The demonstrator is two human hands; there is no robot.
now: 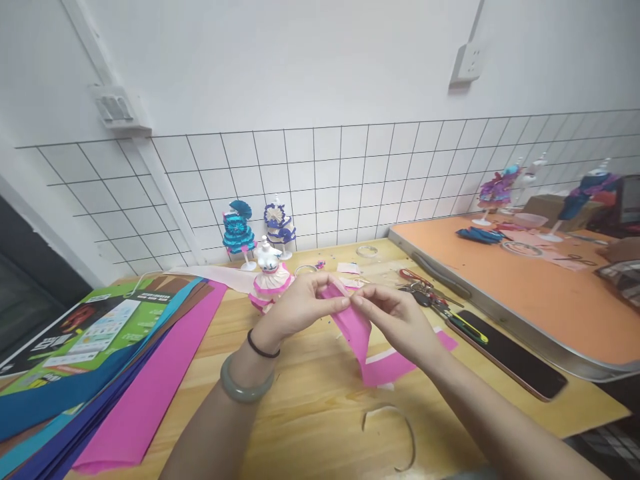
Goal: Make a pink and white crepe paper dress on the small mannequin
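Note:
A strip of pink crepe-like paper [353, 333] with a pale edge hangs between my hands and trails right across the wooden table. My left hand [307, 303] pinches its upper end between thumb and fingers. Close against it, my right hand [393, 317] pinches the same strip, fingertips almost touching the left thumb. Just behind my left hand stands a small white mannequin [269, 257] in a pleated white skirt with pink trim, partly hidden by that hand. A thin curved strip [411, 433] lies on the table in front of me.
Coloured paper sheets [165, 373] are stacked at the left. Two dressed mannequins, one in teal [239, 230], stand near the tiled wall. At the right lie a black phone [515, 353], a green-yellow cutter [465, 323] and keys [423, 293], beside an orange folding table [525, 293] holding more mannequins.

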